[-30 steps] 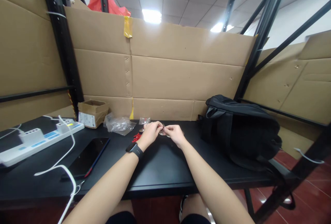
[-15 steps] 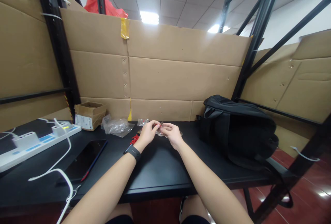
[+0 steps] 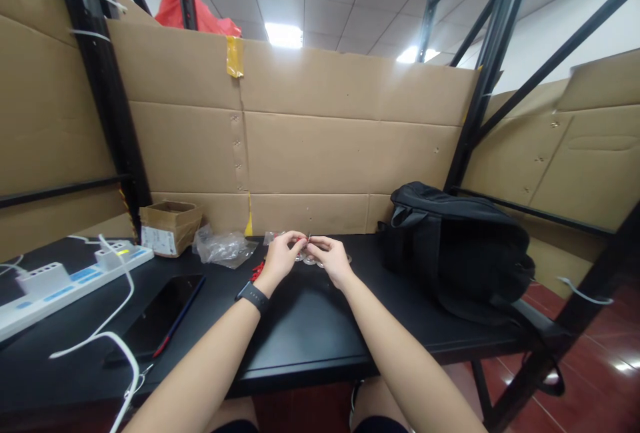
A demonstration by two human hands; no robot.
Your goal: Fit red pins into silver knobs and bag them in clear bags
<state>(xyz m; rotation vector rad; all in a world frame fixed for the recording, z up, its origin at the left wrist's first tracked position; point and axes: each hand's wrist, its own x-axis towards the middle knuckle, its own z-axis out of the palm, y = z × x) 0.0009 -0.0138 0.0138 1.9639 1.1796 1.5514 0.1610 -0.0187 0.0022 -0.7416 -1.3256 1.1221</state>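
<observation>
My left hand (image 3: 280,256) and my right hand (image 3: 327,258) meet above the far middle of the black table (image 3: 310,326). The fingertips of both pinch a small thin object (image 3: 309,239) between them; it is too small to name. A black watch (image 3: 253,297) sits on my left wrist. Small clear round pieces (image 3: 307,259) lie on the table under the hands. Small red parts (image 3: 257,267) lie just left of my left hand.
A black backpack (image 3: 460,246) lies at the right. A crumpled clear bag (image 3: 220,246) and a small cardboard box (image 3: 167,226) stand at the back left. A dark phone (image 3: 163,313), a white power strip (image 3: 65,276) and white cables (image 3: 110,333) lie at the left. Cardboard walls enclose the table.
Both hands have risen slightly and drawn closer together, still pinching the small object. The view has shifted a little to the right.
</observation>
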